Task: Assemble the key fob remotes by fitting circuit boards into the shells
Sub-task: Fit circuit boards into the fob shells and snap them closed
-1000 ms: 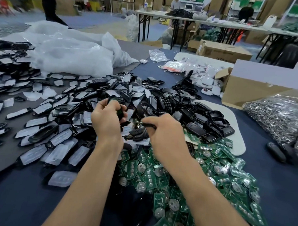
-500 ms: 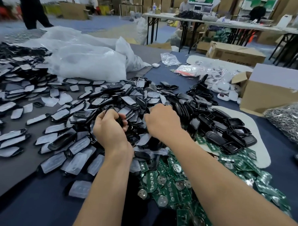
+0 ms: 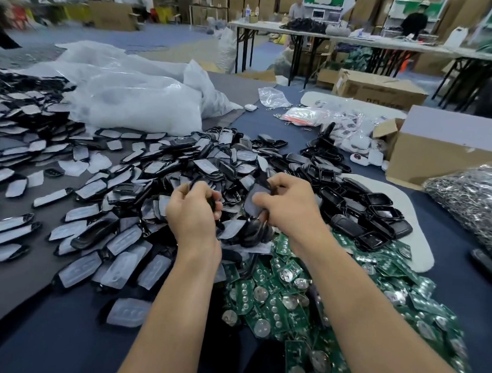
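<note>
Workshop table (image 3: 35, 332) heaped with loose black shells (image 3: 183, 166) and green circuit boards (image 3: 276, 300); I see my left hand (image 3: 193, 209) curled round a dark shell part (image 3: 211, 203), right hand (image 3: 292, 205) pinching a second shell (image 3: 263, 181). Nearly everything looks unassembled.

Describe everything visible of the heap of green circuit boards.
The heap of green circuit boards is a loose, overlapping pile of small rectangular boards, many bearing round silvery discs. They lie at all angles on the dark blue table cover, nearest the person, bordering the black shells farther up. The right forearm crosses above the heap; contact cannot be told. The left hand and right hand grip black shells beyond it, not boards.
</note>
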The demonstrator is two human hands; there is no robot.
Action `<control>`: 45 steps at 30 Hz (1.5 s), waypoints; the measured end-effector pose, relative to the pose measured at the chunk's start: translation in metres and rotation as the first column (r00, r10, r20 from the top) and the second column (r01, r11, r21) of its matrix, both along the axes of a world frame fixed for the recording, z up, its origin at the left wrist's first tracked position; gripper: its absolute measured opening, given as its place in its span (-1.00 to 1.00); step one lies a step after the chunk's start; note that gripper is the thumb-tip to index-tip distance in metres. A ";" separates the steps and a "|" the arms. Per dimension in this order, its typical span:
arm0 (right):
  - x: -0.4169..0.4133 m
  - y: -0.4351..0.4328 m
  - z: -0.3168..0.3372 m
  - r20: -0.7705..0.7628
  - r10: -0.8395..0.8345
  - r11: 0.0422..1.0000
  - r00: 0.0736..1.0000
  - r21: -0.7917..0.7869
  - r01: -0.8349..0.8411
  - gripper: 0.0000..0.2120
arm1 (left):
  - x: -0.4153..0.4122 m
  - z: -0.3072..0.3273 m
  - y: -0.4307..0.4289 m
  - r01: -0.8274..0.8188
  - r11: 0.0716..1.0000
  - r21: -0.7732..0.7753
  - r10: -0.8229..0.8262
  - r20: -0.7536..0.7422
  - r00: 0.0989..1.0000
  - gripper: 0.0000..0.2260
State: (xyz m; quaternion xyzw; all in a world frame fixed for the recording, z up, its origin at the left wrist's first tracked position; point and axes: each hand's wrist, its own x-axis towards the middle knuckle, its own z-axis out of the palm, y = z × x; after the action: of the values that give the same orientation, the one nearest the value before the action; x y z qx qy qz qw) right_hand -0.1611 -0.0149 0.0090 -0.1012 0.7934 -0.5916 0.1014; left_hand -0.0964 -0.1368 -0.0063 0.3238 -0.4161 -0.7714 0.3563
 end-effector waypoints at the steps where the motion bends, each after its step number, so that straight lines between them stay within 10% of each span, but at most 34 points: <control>1: 0.008 0.016 0.001 0.040 0.005 0.995 0.999 -0.095 -0.001 -0.82 | -0.001 0.000 0.006 0.069 0.996 -0.056 -0.067 0.041 0.997 -0.90; 10: 0.057 0.114 -0.017 0.196 -0.084 0.893 0.977 -0.421 0.161 -0.82 | 0.001 -0.003 0.074 0.709 0.654 -0.265 -0.633 0.322 0.704 -0.78; 15: 0.055 0.122 -0.024 0.161 -0.153 0.869 0.975 -0.448 0.211 -0.79 | 0.005 -0.007 0.090 0.796 0.461 -0.392 -0.667 0.439 0.602 -0.95; 45: 0.045 0.126 -0.035 -0.004 -0.203 0.947 0.979 -0.256 0.195 -0.87 | 0.001 -0.015 0.097 0.671 0.499 -0.548 -0.454 0.494 0.742 -0.82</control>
State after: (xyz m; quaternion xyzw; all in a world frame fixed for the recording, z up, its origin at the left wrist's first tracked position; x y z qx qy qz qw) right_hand -0.1161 0.1108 -0.0258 -0.0420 0.7185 -0.6941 0.0153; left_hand -0.0954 -0.0397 -0.0217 0.1164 -0.8038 -0.5725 0.1122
